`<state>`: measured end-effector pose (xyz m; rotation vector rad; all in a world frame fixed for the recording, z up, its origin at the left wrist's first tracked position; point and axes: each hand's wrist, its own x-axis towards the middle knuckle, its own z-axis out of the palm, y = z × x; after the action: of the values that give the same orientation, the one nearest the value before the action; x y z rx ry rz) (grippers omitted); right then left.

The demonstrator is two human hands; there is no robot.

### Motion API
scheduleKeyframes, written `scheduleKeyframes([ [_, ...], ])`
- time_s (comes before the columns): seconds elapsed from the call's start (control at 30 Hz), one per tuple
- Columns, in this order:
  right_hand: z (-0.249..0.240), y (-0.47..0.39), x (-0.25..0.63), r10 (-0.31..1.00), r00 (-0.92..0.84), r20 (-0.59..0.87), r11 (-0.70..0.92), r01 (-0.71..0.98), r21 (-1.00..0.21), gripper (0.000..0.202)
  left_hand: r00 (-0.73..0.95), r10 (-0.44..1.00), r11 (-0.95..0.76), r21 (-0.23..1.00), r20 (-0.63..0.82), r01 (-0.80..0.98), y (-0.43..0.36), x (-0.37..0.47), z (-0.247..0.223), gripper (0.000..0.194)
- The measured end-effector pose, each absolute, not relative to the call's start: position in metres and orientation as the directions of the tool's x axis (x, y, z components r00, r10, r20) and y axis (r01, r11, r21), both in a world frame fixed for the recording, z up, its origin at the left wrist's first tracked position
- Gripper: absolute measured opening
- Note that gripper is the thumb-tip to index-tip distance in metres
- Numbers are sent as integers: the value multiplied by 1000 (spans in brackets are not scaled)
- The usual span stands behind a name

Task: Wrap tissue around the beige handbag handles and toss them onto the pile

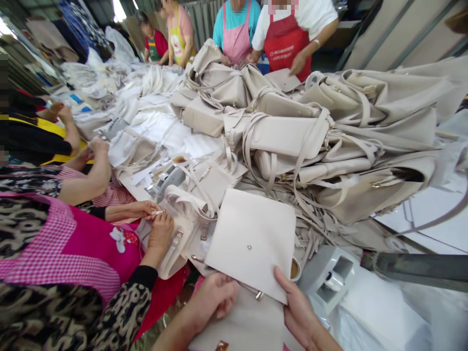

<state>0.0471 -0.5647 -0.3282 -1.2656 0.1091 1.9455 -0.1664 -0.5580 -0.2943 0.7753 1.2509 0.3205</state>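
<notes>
A cream handbag flap (252, 229) with a small metal ring in it lies in front of me, tilted upward. My right hand (298, 307) grips its lower right edge, thumb on top and fingers underneath. By the flap's lower left edge is my left hand (215, 297), its fingers curled in; whatever they hold, if anything, is hidden. Below the flap shows the cream bag body (241, 317), with a gold metal clasp (259, 295) at the flap's edge and a gold buckle (222, 345) lower down.
Cream handbags (288, 134) are heaped across the table's far side. At my right stands a grey tape dispenser (331, 278); behind the flap is a cup (295, 269). To my left, a co-worker's hands (161, 229) work on another bag (179, 248). Several people stand around the table.
</notes>
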Motion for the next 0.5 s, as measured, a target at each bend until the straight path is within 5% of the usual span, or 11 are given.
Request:
scheduleKeyframes([
  [0.13,-331,-572,43,626,-158,-764,-678,-594,-433,50,260,590,781,622,-764,58,-559,-151,-296,54],
  [0.3,-331,-576,40,628,-188,-755,-699,-561,-443,51,13,773,633,771,-634,-64,-549,-144,-294,46],
  [0.4,-330,-576,35,669,-228,-707,-695,-529,-487,55,15,818,575,817,-575,-34,-538,-133,-291,38],
  [0.5,-332,-577,32,703,-242,-668,-681,-498,-537,61,53,775,594,699,-629,-398,-528,-117,-291,30],
])
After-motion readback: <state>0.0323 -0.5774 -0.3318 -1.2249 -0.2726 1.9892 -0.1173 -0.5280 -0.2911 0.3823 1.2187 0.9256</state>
